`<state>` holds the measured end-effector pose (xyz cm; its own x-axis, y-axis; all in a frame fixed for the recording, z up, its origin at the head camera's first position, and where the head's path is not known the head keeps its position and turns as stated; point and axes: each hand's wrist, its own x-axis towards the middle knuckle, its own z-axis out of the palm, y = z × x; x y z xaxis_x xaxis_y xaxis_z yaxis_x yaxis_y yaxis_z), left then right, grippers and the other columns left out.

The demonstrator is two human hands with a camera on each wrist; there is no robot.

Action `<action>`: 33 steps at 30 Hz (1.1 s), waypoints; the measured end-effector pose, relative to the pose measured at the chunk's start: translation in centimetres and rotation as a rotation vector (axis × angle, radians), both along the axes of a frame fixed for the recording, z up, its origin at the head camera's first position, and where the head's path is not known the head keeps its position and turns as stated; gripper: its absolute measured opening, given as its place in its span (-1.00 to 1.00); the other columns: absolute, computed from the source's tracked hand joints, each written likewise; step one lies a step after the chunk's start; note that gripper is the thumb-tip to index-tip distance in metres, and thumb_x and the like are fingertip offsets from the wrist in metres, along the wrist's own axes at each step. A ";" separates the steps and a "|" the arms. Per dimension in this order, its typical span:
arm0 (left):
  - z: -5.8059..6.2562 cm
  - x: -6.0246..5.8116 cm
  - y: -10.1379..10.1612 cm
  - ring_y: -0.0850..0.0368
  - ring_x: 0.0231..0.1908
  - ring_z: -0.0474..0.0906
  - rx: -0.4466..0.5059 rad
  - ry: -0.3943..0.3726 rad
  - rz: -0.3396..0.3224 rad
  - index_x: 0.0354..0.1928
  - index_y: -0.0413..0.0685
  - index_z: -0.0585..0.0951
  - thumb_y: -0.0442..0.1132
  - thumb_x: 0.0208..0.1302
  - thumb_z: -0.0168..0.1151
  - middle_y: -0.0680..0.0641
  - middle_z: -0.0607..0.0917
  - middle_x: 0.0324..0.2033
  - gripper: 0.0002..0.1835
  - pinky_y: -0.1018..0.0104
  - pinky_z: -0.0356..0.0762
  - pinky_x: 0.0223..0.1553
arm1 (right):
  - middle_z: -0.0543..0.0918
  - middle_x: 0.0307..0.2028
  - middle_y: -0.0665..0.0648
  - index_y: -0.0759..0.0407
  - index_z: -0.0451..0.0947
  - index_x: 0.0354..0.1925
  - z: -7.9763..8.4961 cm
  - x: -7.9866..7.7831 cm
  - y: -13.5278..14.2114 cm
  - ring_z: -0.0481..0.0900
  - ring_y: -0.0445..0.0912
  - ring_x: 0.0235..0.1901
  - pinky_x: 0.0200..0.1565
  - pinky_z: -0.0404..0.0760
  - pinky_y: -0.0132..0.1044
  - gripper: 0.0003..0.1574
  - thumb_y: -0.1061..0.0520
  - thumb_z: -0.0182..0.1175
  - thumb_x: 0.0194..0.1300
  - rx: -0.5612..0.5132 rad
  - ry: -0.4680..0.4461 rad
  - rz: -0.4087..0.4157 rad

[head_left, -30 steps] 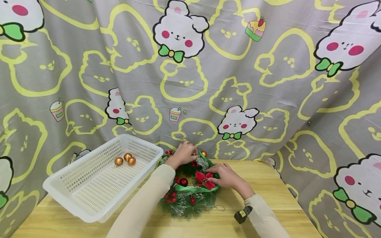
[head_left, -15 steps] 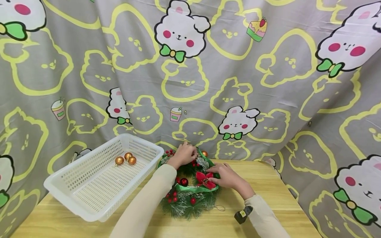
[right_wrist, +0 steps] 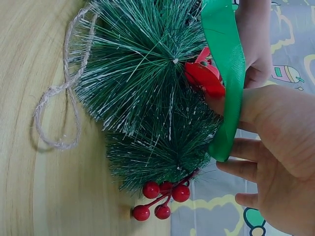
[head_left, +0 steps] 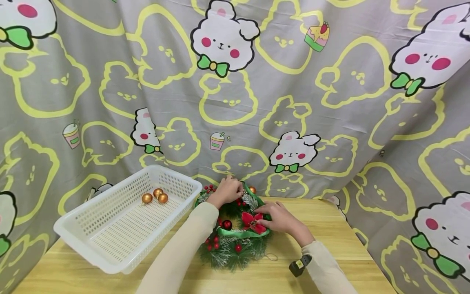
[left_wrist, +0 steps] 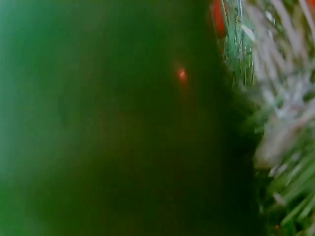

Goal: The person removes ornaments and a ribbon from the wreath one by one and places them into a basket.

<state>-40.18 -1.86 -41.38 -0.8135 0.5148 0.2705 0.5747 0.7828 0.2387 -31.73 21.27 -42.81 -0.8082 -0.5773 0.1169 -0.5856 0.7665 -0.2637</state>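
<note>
A frosted green Christmas wreath (head_left: 235, 251) lies on the table, with red berries, a red bauble (head_left: 227, 225) and a red poinsettia flower (head_left: 253, 222). A green ribbon (right_wrist: 227, 64) runs round it. My left hand (head_left: 228, 191) is at the wreath's far side, its bent fingers at the ribbon; the fingertips are hidden. My right hand (head_left: 280, 218) holds the wreath's right side, thumb at the flower and fingers by the ribbon. In the right wrist view the thumb passes behind the ribbon. Blurred green and frosted needles (left_wrist: 285, 123) fill the left wrist view.
A white perforated basket (head_left: 78, 249) with 3 gold ornament balls (head_left: 158, 197) stands at the left. Another gold ball (head_left: 252, 190) sits at the wreath's far edge. A twine loop (right_wrist: 56, 118) lies near the wreath on the wooden table (head_left: 330, 245). A patterned curtain (head_left: 235, 102) hangs behind.
The view shifts very slightly between the first frame and the later ones. Both hands and the wreath otherwise keep their places.
</note>
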 end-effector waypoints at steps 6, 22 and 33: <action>0.2 0.0 -0.2 -0.03 -0.20 0.43 0.018 0.007 0.008 -0.54 0.07 0.61 -0.26 0.47 0.16 0.05 0.62 -0.49 -0.67 -0.02 0.40 -0.02 | 0.70 0.15 0.18 0.13 0.68 0.16 0.0 0.0 -0.1 0.39 0.30 0.38 0.34 0.17 0.45 -0.58 0.02 0.30 0.41 0.008 0.001 -0.001; 1.7 0.0 -0.5 0.06 -0.32 0.42 0.042 0.060 -0.007 -0.33 0.01 0.67 -0.23 0.47 0.20 0.01 0.68 -0.38 -0.84 0.03 0.48 0.05 | 0.67 0.18 0.20 0.14 0.66 0.18 -0.2 -0.1 0.1 0.42 0.27 0.37 0.36 0.13 0.46 -0.57 0.03 0.29 0.42 0.005 -0.008 -0.012; 2.7 0.4 -1.1 0.01 -0.29 0.46 0.102 0.060 -0.035 -0.34 -0.04 0.63 -0.27 0.50 0.13 -0.03 0.67 -0.38 -0.81 -0.06 0.48 0.12 | 0.67 0.18 0.20 0.14 0.67 0.17 -0.1 0.0 0.0 0.41 0.29 0.38 0.36 0.13 0.46 -0.58 0.03 0.29 0.42 0.005 -0.015 -0.018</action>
<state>-39.73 -2.95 -38.71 -0.7761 0.5101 0.3708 0.6171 0.7354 0.2798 -31.78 21.25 -42.89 -0.8198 -0.5635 0.1022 -0.5681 0.7778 -0.2688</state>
